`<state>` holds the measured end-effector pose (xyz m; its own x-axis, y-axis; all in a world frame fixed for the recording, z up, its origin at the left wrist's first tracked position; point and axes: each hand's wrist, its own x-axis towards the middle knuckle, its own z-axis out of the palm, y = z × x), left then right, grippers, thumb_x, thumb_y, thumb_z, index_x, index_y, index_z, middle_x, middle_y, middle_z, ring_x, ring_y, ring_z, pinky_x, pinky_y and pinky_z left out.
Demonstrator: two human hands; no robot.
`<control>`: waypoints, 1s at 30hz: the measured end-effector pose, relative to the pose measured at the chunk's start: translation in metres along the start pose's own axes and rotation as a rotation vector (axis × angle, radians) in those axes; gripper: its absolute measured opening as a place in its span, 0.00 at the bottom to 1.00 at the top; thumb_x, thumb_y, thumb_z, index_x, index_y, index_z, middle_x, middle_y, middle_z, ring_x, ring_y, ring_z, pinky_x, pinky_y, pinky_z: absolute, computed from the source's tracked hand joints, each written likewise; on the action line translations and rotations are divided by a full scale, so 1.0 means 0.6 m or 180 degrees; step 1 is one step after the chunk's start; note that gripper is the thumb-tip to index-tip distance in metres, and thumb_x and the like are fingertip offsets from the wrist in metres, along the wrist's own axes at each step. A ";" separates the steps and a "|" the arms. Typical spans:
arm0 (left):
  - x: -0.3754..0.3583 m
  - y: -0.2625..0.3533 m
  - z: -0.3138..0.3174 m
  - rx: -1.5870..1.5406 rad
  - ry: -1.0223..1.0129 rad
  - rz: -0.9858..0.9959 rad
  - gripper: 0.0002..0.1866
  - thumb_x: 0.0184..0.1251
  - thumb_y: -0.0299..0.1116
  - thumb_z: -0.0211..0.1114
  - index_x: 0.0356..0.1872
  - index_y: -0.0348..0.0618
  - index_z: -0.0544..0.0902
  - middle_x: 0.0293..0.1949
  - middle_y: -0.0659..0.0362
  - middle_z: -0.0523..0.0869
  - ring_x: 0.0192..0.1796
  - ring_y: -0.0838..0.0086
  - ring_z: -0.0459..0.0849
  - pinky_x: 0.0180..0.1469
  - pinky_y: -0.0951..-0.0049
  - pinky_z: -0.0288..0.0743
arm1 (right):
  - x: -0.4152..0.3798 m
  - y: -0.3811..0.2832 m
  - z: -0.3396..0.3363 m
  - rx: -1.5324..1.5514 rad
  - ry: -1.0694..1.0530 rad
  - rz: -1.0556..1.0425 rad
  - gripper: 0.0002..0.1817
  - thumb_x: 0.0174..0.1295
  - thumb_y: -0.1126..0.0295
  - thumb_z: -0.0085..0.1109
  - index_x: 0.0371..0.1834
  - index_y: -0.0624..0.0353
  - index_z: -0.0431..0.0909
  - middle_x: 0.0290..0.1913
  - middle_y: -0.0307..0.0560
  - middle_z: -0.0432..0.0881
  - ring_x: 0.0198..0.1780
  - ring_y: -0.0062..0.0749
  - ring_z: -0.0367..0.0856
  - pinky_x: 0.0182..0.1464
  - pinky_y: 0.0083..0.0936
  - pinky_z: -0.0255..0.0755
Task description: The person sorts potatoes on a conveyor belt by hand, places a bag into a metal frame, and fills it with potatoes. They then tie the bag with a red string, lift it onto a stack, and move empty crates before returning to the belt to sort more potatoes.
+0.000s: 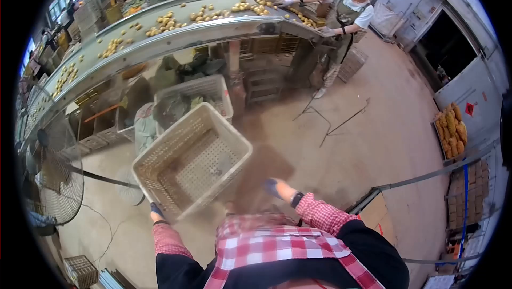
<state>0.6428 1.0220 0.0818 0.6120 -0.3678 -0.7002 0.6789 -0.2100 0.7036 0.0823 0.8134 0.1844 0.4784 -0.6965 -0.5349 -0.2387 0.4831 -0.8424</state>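
Item one: perforated off-white plastic crate (pixel 200 163), slatted at the sides. I view it mid-frame, tilted, its open mouth facing my camera, in front of a second plastic crate (pixel 228 96) that holds dark and greenish material.

Item two: left hand (pixel 156 210), dark blue at the fingers, pink checked sleeve above. I record its fingers gripping the first crate at the near left corner.

Item three: right hand (pixel 280 187), dark blue covering the fingers, black band at the wrist. It stands apart from the crate, to the right of it, above the floor (pixel 320 166); blur keeps me from telling whether its fingers are spread or curled.

Item four: conveyor (pixel 128 57), long and metal-sided, running across the far side, with scattered round yellow produce (pixel 165 24) on its belt.

Item five: co-worker (pixel 346 11) at the conveyor's right end, in black cap and apron, both gloved hands at its edges.

Item six: wire-caged fan (pixel 53 171), left side.

Item seven: thin metal frame (pixel 329 123) on the floor, short of the co-worker.

Item eight: orange-filled sacks (pixel 452 131), stacked by the right wall.
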 end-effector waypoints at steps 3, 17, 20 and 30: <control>-0.129 0.041 0.024 0.0705 0.0010 0.0906 0.27 0.64 0.29 0.64 0.65 0.31 0.76 0.53 0.50 0.85 0.51 0.63 0.85 0.55 0.63 0.79 | -0.040 -0.189 0.088 -0.0452 -0.0440 -0.0715 0.18 0.73 0.60 0.58 0.61 0.54 0.81 0.47 0.37 0.87 0.45 0.25 0.80 0.50 0.28 0.75; -0.531 -0.056 0.375 0.0555 -0.2425 0.0956 0.17 0.71 0.21 0.62 0.60 0.36 0.81 0.54 0.57 0.87 0.49 0.77 0.82 0.53 0.75 0.77 | -0.013 -0.332 0.026 -0.0829 -0.0322 0.0115 0.13 0.69 0.63 0.62 0.48 0.62 0.84 0.39 0.36 0.85 0.42 0.20 0.81 0.47 0.21 0.74; -0.319 -0.130 0.253 0.1208 -0.0856 0.1150 0.15 0.73 0.19 0.56 0.57 0.33 0.82 0.46 0.58 0.89 0.47 0.77 0.83 0.54 0.75 0.77 | -0.113 -0.323 -0.054 -0.1202 0.0740 0.0335 0.15 0.65 0.59 0.64 0.36 0.62 0.83 0.34 0.41 0.85 0.38 0.26 0.80 0.48 0.26 0.71; -0.061 -0.382 0.262 -0.0201 0.0142 -0.1931 0.26 0.70 0.49 0.60 0.64 0.49 0.74 0.60 0.56 0.83 0.65 0.64 0.77 0.68 0.49 0.65 | -0.351 -0.241 -0.093 -0.0882 0.3124 0.0893 0.20 0.70 0.56 0.59 0.48 0.66 0.81 0.32 0.42 0.83 0.36 0.29 0.82 0.45 0.26 0.72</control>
<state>0.4009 0.9412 -0.0349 0.1241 -0.1610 -0.9791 0.9336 -0.3154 0.1702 -0.0312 0.8602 0.4152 -0.4871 -0.7622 -0.4264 -0.4786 0.6413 -0.5997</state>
